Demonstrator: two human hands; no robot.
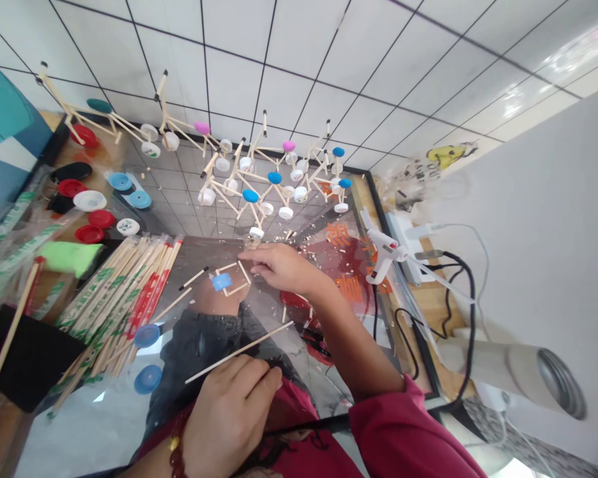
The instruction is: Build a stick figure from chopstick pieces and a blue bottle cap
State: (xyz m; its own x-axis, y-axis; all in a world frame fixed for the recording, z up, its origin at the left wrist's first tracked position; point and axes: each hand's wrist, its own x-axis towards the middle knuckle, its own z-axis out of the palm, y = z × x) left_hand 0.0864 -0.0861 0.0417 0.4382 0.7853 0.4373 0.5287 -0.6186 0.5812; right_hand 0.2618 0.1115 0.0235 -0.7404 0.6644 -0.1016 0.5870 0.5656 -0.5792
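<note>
My right hand (279, 265) reaches over the glass table, index finger stretched out, beside a small frame of sticks (239, 279) with a light blue piece (222, 281) on it. Nothing shows between its fingers. Near my body, my left hand (234, 411) rests with curled fingers; whatever it holds, if anything, is hidden. Just beyond it lies a long thin stick (239, 352). A short black-tipped stick (193, 278) and a plain stick (172, 307) lie left of the frame. Small wood scraps (306, 251) are scattered past my right hand.
Several stick-and-cap bicycle models (249, 196) stand along the back. Bundled chopsticks (124, 285) and blue caps (147, 379) lie at left, with red caps (101, 218) behind. A white glue gun (386, 252), cables (471, 318) and a white cylinder (518, 378) are at right.
</note>
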